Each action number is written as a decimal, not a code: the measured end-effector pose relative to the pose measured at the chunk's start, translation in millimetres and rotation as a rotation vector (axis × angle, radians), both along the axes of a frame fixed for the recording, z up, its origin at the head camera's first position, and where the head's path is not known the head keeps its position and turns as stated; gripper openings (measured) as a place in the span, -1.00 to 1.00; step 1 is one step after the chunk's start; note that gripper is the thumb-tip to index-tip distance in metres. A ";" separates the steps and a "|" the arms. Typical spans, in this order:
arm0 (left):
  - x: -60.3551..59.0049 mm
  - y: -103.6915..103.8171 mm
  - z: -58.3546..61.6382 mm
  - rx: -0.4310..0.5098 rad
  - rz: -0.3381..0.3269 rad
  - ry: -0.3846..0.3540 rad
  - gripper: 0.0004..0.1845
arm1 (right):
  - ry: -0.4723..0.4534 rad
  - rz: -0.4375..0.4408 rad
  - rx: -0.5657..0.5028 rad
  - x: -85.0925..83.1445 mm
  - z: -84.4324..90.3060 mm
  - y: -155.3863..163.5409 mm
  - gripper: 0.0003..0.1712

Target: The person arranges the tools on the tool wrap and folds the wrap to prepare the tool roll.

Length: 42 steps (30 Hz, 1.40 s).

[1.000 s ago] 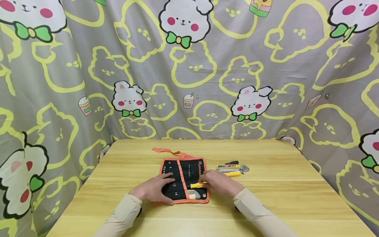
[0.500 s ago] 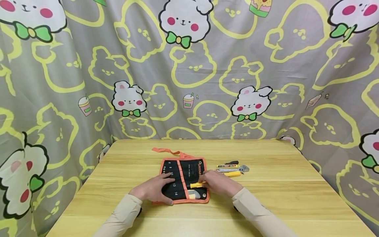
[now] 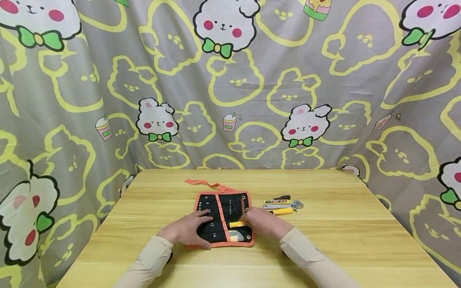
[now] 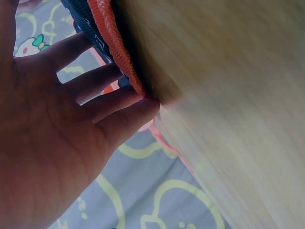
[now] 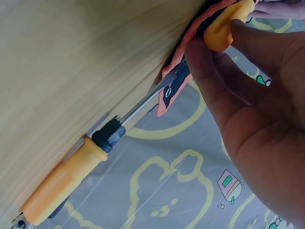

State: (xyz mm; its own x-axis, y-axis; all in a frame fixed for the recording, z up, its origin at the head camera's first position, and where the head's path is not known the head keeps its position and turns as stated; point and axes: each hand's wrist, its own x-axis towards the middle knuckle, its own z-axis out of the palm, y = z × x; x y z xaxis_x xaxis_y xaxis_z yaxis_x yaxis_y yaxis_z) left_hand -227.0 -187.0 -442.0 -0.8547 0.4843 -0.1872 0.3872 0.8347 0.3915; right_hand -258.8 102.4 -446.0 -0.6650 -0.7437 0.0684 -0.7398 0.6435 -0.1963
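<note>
A black tool roll (image 3: 220, 208) with orange trim lies unrolled on the wooden table (image 3: 324, 240). My left hand (image 3: 196, 229) presses flat on its left half, fingers straight. In the left wrist view those fingers (image 4: 114, 102) lie against the roll's orange edge (image 4: 121, 62). My right hand (image 3: 253, 221) grips a yellow-handled tool (image 3: 237, 224) lying across the roll's right half. The right wrist view shows the yellow handle (image 5: 224, 26) held between fingers and thumb of the right hand (image 5: 238, 62), at the roll's edge (image 5: 177, 78).
To the right of the roll lie a yellow-handled screwdriver (image 3: 283, 211), an adjustable wrench (image 3: 296, 205) and other small tools (image 3: 277, 201). The screwdriver (image 5: 71, 179) also appears in the right wrist view. A grey tool (image 3: 235, 238) sits in the roll's near pocket. A cartoon-print curtain (image 3: 230, 92) surrounds the table.
My right hand has edged slightly left with the yellow-handled tool across the roll. The left hand has stayed put.
</note>
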 end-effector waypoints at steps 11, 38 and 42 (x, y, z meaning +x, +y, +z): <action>-0.4 -0.1 -0.6 0.001 -0.002 -0.001 -0.04 | -0.022 -0.015 0.022 0.8 -1.1 -7.4 -0.78; 0.8 1.7 2.0 0.011 -0.003 0.009 -0.06 | -0.011 -0.049 0.036 4.7 -0.4 -19.8 -0.76; 0.6 2.2 2.2 0.012 -0.006 0.010 -0.06 | 0.007 -0.037 0.050 5.1 -0.5 -22.5 -0.76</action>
